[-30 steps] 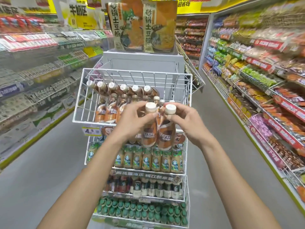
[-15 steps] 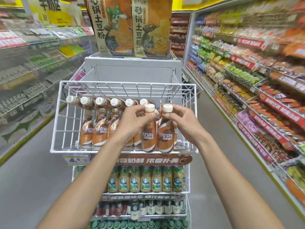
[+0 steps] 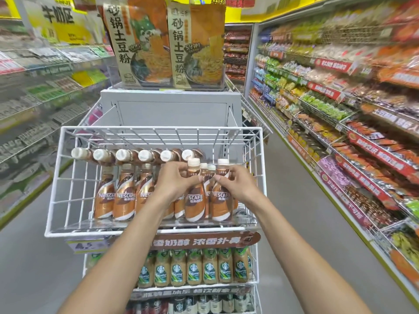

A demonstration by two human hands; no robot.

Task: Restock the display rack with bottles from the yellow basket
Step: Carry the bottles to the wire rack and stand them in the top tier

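- Bottles in a standing row [image 3: 123, 198] are noted at the left of the top wire tier [image 3: 68, 233] of the display rack [image 3: 158, 130]. Their brown Nescafé labels are turned forward.
- Lying bottles [image 3: 122, 155] are ranged along the back of the same tier, with white caps pointed forward.
- A price tag [image 3: 88, 245] is fixed under the tier's front rim, at the left.
- Noodle packs [image 3: 145, 41] are stood on the grey box above the rack.
- The left hand [image 3: 175, 182] is wrapped round the neck of the left bottle [image 3: 195, 202], thumb and fingers closed on it just below the cap.
- The left bottle is held upright at the front of the tier, right of centre. Whether its base is set on the wire floor cannot be told.
- Starbucks bottles [image 3: 195, 270] are lined upright in the tier below.
- Two capped bottles [image 3: 207, 167] are seen behind, between the two held ones.
- The right bottle [image 3: 221, 200] is held upright just beside the left bottle, in the same front row.
- The right hand [image 3: 238, 184] is closed on that bottle's neck, thumb in front and fingers curled behind.
- Snack shelves [image 3: 340, 105] are seen along the right of the aisle, blurred.
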